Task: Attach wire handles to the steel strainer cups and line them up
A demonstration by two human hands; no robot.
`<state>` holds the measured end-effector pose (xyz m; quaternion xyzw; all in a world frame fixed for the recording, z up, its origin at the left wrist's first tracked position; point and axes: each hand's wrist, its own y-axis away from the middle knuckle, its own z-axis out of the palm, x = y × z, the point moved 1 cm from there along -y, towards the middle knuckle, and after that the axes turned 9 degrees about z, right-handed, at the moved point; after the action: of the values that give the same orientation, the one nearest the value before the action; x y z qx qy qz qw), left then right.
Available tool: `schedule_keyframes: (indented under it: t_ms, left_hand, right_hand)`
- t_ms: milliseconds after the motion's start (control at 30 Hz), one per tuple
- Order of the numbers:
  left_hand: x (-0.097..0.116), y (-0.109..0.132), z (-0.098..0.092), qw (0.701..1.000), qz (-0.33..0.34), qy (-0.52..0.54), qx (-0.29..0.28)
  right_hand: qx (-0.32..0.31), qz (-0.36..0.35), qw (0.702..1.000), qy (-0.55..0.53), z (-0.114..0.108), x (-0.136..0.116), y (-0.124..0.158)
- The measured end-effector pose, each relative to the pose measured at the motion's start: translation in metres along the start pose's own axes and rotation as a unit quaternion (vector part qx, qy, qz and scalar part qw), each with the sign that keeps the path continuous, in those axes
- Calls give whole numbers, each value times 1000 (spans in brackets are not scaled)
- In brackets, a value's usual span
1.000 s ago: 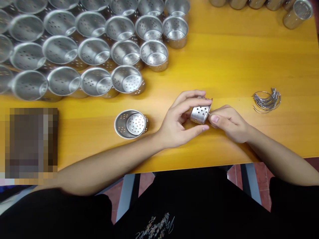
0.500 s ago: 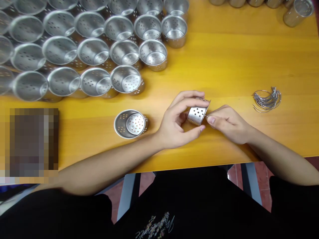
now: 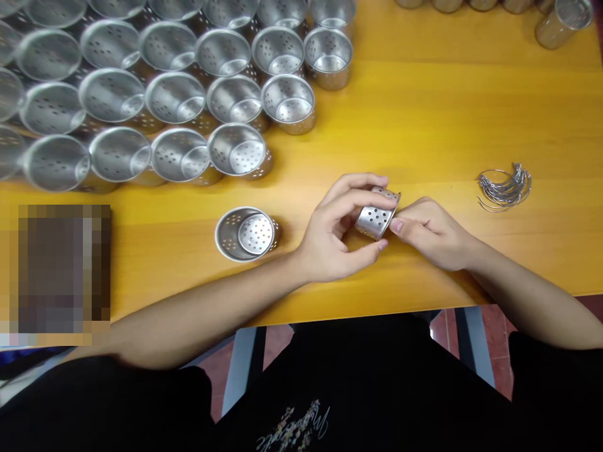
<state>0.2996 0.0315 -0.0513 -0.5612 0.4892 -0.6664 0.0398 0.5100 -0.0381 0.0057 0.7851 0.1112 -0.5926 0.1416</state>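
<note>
My left hand (image 3: 327, 235) curls round a small perforated metal cup (image 3: 374, 220), fingers over its upper side and thumb below. The cup lies tilted, its rim towards the right. At that rim, the thumb and fingers of my right hand (image 3: 436, 232) are pinched together. They close on a thin wire, now mostly hidden by the fingertips and the rim. Left of my left hand, a second perforated cup (image 3: 247, 234) rests on the table with its mouth showing. A small pile of curved wires (image 3: 506, 187) lies beyond my right hand.
Several rows of perforated cups (image 3: 176, 97) fill the upper left of the yellow table (image 3: 414, 119). More metal cups (image 3: 560, 25) stand at the far right edge. A blurred-out dark object (image 3: 61, 270) is at the left. The table's near edge runs just before my body.
The cup has turned slightly in my left hand, and its rim has come closer to my right fingertips. The short wire length seen between them earlier is now hidden.
</note>
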Motion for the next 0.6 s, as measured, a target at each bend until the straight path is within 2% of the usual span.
schedule_keyframes:
  t_ms: [300,433,600]
  left_hand:
    - [-1,0,1,1000,-4,-4,0]
    - [-2,-1,1,1000,-13,-9,-25]
    - [1,-3,-1,998,-21,-27,-44]
  right_hand:
    - [1,-14,1000,5,-2,5,0]
    - [11,-14,1000,7,-3,12,2]
    - [15,-23,999,-43,-1,17,3]
